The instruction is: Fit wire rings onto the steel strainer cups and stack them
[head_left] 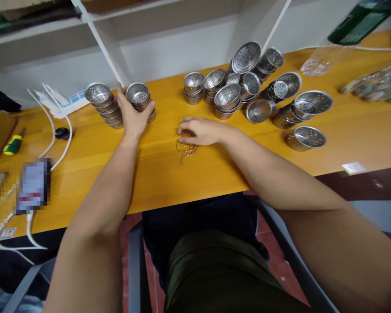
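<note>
My left hand [132,115] is wrapped round a stack of perforated metal cups [137,94], thumb on the right side and fingers on the left. Just left of it rises another stack of the same cups [99,94], tilted a little. Over the middle of the table my right hand [200,130] has its fingers and thumb bent round some thin curved wires [187,150]. Several of these wires lie in a loose tangle below the fingertips. The exact grip on them is partly hidden by the hand.
More perforated cups [227,96], stacked and loose, crowd the back right of the table [163,174]. Beyond are a plastic bottle [326,54] and a clear bag [378,84]. At left lie white cables [70,126], a screwdriver [13,143] and a blurred device [32,184].
</note>
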`<act>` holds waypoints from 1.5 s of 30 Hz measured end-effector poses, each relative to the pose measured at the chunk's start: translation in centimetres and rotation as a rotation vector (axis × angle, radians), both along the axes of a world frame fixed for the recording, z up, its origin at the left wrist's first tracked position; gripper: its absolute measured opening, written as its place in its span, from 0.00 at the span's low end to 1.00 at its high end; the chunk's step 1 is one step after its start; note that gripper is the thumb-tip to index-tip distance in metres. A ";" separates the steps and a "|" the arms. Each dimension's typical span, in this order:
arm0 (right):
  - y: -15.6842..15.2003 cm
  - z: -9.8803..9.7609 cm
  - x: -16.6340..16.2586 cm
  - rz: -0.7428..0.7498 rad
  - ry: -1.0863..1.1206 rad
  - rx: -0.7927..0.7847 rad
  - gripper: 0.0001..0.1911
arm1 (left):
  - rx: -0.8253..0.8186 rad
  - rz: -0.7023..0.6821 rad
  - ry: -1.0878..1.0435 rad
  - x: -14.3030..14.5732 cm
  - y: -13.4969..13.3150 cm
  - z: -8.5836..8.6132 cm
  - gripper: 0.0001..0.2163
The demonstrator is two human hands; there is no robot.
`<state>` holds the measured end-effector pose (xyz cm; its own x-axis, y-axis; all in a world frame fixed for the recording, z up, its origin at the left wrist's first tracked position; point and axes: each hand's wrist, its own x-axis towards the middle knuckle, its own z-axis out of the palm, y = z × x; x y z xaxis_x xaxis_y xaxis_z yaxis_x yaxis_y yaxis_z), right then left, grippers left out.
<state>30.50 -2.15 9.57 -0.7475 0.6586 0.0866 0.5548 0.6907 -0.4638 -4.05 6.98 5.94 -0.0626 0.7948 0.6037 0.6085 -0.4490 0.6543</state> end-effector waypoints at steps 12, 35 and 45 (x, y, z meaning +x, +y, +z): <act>0.2 -0.1 -0.2 0.003 -0.021 -0.022 0.20 | 0.040 -0.068 -0.005 1.3 -1.8 1.7 0.38; 2.0 -1.1 -0.2 -0.350 0.274 0.323 0.30 | 0.059 -0.088 0.069 -1.0 -1.5 0.1 0.58; 9.3 1.8 -1.6 -0.685 0.112 0.176 0.15 | 0.348 -0.277 0.242 3.5 -3.2 -0.7 0.49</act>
